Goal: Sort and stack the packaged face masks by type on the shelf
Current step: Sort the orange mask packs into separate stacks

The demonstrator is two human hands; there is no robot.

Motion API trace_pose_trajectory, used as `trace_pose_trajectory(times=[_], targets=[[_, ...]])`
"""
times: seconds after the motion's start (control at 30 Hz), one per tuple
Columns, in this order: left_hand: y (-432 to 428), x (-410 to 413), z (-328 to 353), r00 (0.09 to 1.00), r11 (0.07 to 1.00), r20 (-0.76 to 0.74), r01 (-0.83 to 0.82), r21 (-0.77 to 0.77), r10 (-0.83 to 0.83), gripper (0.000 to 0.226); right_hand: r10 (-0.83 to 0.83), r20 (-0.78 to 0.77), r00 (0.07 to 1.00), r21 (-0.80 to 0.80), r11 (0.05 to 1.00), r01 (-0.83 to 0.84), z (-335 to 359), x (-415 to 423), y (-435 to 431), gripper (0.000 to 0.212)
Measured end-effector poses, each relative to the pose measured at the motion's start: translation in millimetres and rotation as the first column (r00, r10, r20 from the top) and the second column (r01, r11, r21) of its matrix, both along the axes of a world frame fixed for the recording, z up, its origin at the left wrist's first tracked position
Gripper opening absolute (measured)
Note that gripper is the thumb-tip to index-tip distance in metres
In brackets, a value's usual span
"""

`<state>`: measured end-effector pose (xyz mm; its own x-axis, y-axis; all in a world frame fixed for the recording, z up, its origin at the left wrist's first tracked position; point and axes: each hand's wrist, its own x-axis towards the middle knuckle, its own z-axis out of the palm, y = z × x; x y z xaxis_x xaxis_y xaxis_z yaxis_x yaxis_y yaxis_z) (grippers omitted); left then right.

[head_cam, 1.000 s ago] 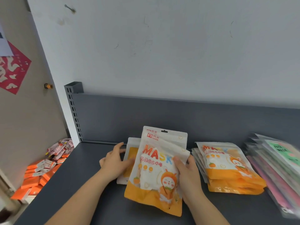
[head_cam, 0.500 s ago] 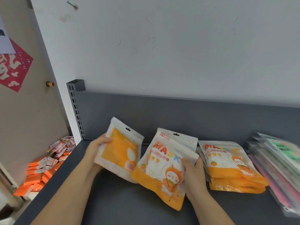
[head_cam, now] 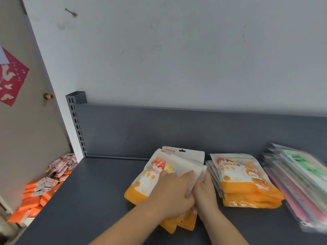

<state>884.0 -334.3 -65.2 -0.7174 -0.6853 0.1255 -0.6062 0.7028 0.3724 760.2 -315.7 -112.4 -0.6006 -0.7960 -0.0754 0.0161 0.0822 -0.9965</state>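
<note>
Squaring 2 or more orange mask packs [head_cam: 150, 177] on the shelf [head_cam: 88, 200]: left hand [head_cam: 172, 191] curls over them, right hand [head_cam: 206, 193] grips their right edge. Just beside lie 1 orange stack [head_cam: 247, 188] and 1 clear-pack stack [head_cam: 300, 183]; merging apparently remains.

The shelf [head_cam: 88, 200] is dark grey, back panel included. The wall [head_cam: 177, 59] above is pale grey-white with a few small dark marks. At centre, the packs [head_cam: 150, 181] are white with an orange band along the bottom, "MASK" in letters running from red to yellow, and small orange fruit prints. The stack [head_cam: 244, 183] to their right has the same pattern, plus an orange-and-white cartoon figure. At the right edge, the clear packs [head_cam: 300, 174] show pink and grey layers, and the top one is green with dark lettering. Lower left lie orange boxes [head_cam: 33, 197] with white tags and pink-and-white wrappers [head_cam: 62, 165]. Upper left, a red paper-cut [head_cam: 10, 80] with white shapes hangs on a beige door [head_cam: 26, 129].
</note>
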Motion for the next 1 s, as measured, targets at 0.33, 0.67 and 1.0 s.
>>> trace_pose_trajectory(times=[0.33, 0.67, 1.0], targets=[[-30.8, 16.7, -0.8, 0.889, 0.894, -0.444, 0.101, 0.436, 0.116, 0.051, 0.09, 0.027, 0.996, -0.019, 0.996, -0.089, -2.2, 1.2, 1.7, 0.036], [-70.2, 69.7, -6.8, 0.643, 0.575, -0.408, -0.063, 0.816, 0.649, 0.034, 0.189, -0.023, 0.982, -0.011, 0.982, -0.19, 0.2, 7.9, 3.1, 0.03], [-82.9, 84.4, -30.1, 0.501, 0.591, -0.62, 0.241, 0.77, 0.603, 0.035, 0.318, -0.134, 0.939, -0.118, 0.935, -0.334, -1.8, 11.3, 6.8, 0.054]])
